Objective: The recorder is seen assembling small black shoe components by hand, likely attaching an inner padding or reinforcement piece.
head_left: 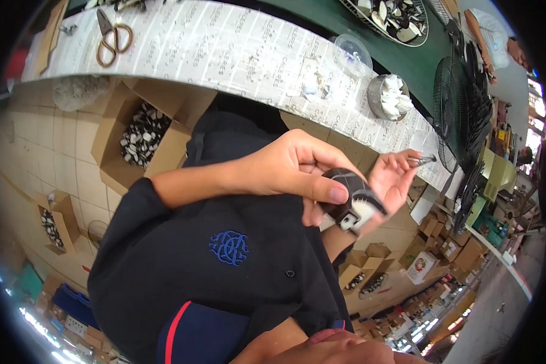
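My left hand [294, 167] grips a black and white moulded part [352, 200], thumb on top. The part has a curved black body and a pale inner section; motion blur softens its lower edge. Just beyond it, my right hand [394, 182] is raised with the palm partly showing. Between its thumb and fingertips is a thin metal tool that looks like tweezers [423, 160], its tips pointing away to the right. Whether the right hand also touches the part cannot be made out.
A paper-covered bench [224, 45] holds scissors [110, 39], a metal bowl of white pieces [389, 97] and a clear plastic tub [353, 54]. Behind stand a basket of parts [400, 21] and a black fan [452, 91]. A carton of parts [145, 136] sits below; another person [494, 39] is far right.
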Demonstrator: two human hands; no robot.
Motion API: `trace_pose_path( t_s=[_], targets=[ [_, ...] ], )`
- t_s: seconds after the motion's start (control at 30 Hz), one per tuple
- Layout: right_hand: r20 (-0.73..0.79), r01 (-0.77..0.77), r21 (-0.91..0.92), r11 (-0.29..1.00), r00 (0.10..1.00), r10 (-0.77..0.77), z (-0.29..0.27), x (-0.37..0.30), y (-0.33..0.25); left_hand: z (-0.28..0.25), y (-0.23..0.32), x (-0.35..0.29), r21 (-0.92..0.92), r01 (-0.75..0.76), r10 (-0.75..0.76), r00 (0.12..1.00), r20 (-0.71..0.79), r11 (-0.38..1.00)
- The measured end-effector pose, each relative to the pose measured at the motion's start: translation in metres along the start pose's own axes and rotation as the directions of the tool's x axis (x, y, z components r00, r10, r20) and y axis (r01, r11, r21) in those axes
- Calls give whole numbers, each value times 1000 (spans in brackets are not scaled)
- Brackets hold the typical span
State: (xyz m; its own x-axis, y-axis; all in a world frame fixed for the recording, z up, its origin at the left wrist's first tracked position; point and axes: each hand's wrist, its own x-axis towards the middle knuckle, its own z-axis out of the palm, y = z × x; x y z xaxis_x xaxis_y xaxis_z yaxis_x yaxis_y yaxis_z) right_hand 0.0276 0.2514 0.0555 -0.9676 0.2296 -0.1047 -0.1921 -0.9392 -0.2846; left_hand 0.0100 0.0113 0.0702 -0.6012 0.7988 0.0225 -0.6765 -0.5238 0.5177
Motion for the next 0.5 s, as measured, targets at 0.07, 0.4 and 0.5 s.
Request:
trace_pose_path(
  t_s=[0.07,0.4,0.5],
  targets=[
    [87,213,-378,901,977,-195,19,-11,9,0,-3,2,36,-114,118,986,-118,993],
    [726,672,-679,-296,674,-135,57,-52,30,1,-7,5,156,-179,207,959,-192,971],
    [741,673,-648,-357,666,-89,59,-54,31,3,-8,3,173,-191,223,957,-187,966]
  ],
)
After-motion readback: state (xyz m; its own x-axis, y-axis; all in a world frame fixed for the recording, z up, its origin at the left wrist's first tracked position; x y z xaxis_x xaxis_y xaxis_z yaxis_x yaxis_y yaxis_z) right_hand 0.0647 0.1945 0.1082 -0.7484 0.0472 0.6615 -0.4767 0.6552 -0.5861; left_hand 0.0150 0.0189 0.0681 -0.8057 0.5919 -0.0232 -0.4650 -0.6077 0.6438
